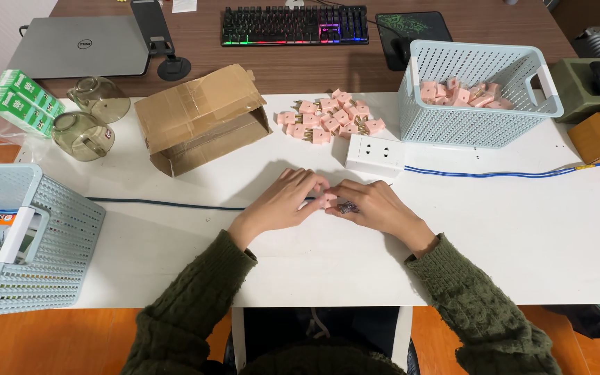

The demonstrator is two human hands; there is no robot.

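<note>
Dark green knitted sleeves (196,305) lay nearest the camera, both forearms resting on the white table (522,236). Just ahead of the sleeves, the left hand (282,205) and the right hand (376,208) met fingertip to fingertip, a short way in front of the white power strip (375,154). Between them sat a small pink plug adapter (329,199), mostly hidden; the left fingers (310,186) were curled and pinching it, while the right fingers (347,198) were bent in against it from the other side, over something dark and metallic that I could not make out.

Behind the power strip and slightly to its left, a pile of the same pink adapters (329,118) lay loose on the table. To the right of the strip stood a pale blue basket (477,125) with more pink adapters inside. A blue cable (494,173) ran from the strip toward the right edge. To the strip's left sat an open cardboard box (199,114), and farther left two glass mugs (88,118). Another pale blue basket (36,243) stood far to the strip's left, at the table's near-left corner.
</note>
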